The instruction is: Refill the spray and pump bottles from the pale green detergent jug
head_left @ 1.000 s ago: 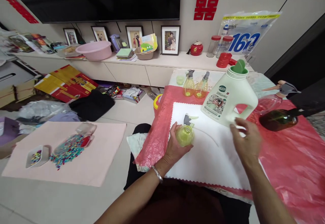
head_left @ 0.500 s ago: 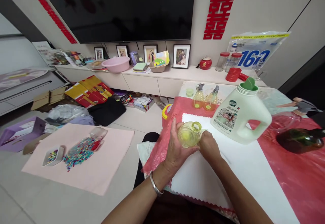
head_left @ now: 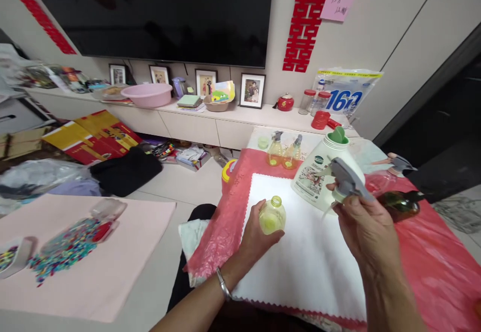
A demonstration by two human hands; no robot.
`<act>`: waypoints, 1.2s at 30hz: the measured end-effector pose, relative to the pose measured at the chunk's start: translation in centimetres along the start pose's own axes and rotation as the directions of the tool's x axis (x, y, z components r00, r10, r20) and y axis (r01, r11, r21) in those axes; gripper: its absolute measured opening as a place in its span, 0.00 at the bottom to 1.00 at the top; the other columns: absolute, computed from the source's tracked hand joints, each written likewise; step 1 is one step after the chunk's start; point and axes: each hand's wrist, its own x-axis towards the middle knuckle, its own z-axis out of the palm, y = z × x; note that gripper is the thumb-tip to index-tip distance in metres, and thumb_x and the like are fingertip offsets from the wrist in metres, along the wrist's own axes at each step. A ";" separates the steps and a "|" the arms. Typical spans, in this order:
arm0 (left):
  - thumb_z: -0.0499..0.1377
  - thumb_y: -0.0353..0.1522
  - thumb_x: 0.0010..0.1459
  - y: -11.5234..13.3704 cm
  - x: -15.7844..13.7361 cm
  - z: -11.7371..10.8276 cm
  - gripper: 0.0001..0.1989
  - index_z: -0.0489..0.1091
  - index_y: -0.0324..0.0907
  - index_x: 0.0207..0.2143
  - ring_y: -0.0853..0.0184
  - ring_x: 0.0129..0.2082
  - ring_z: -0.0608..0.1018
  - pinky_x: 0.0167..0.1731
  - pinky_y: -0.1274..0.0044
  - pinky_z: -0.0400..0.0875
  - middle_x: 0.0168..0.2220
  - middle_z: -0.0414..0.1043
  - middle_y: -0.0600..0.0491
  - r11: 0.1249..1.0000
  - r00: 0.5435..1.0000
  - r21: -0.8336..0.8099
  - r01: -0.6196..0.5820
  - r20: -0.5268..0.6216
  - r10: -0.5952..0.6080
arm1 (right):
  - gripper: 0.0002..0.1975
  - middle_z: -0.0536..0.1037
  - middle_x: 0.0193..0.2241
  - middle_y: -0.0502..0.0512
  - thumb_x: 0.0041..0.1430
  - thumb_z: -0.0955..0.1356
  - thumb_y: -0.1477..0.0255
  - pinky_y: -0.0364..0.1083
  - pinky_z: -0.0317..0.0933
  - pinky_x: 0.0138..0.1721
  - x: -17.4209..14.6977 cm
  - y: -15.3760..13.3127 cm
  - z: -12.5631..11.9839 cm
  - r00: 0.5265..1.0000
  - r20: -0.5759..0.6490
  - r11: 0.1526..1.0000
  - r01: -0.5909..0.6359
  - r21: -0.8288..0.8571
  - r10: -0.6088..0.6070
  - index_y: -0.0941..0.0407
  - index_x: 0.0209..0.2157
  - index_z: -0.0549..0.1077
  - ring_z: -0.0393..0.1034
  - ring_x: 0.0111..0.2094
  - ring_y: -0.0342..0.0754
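Observation:
My left hand (head_left: 259, 231) is wrapped round a small yellow see-through bottle (head_left: 273, 216), which stands upright with its neck uncovered over the white mat (head_left: 300, 257). In my right hand (head_left: 366, 221) is a grey trigger spray head (head_left: 347, 179), raised to the right of the bottle. A thin clear tube hangs down from the spray head. Just behind it stands a large pale green detergent jug (head_left: 313, 171) with a green piece in its mouth, partly covered by the spray head and my fingers.
Two yellow spray bottles (head_left: 275, 152) stand at the back of the table on red plastic sheeting (head_left: 221, 236). A dark bottle (head_left: 400, 205) lies at right beside a pink spray bottle (head_left: 379, 180). Left, a pink sheet (head_left: 124, 267) carries scattered colourful beads (head_left: 71, 246).
My right hand has moved away from the bottle to the right and up, and the grey spray head now shows in it. The bottle stays in my left hand. The view has shifted right.

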 end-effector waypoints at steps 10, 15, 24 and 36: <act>0.74 0.45 0.42 -3.9 -0.1 1.3 0.48 0.58 0.45 0.62 0.48 0.63 0.69 0.65 0.54 0.63 0.61 0.64 0.44 0.977 0.975 0.063 -0.202 0.104 0.194 | 0.12 0.77 0.46 0.57 0.56 0.76 0.73 0.45 0.69 0.39 -0.8 -1.9 3.9 0.930 -0.111 0.936 0.352 0.012 -0.349 0.55 0.43 0.78 0.75 0.44 0.50; 0.74 0.49 0.42 -4.3 0.0 1.5 0.49 0.58 0.45 0.62 0.48 0.62 0.70 0.63 0.53 0.65 0.60 0.65 0.43 0.966 0.967 0.072 -0.246 0.082 0.240 | 0.15 0.78 0.44 0.57 0.57 0.76 0.64 0.51 0.70 0.46 -1.1 1.0 3.4 0.959 -0.011 0.941 0.277 -0.194 -0.284 0.55 0.44 0.77 0.74 0.46 0.53; 0.74 0.50 0.41 -5.0 0.2 1.8 0.51 0.58 0.44 0.63 0.48 0.62 0.69 0.63 0.52 0.64 0.61 0.65 0.42 0.961 0.962 0.084 -0.265 0.096 0.256 | 0.20 0.78 0.48 0.58 0.58 0.74 0.56 0.53 0.71 0.49 -3.5 6.0 2.1 0.962 0.229 0.936 -0.063 -0.346 0.149 0.53 0.47 0.79 0.74 0.50 0.56; 0.74 0.51 0.41 -4.6 0.3 1.6 0.53 0.57 0.45 0.65 0.46 0.63 0.69 0.63 0.50 0.64 0.62 0.65 0.42 0.960 0.963 0.121 -0.254 0.124 0.239 | 0.23 0.78 0.50 0.59 0.58 0.73 0.53 0.51 0.72 0.47 -3.4 7.5 2.2 0.940 0.256 0.921 -0.120 -0.371 0.225 0.54 0.48 0.80 0.74 0.48 0.55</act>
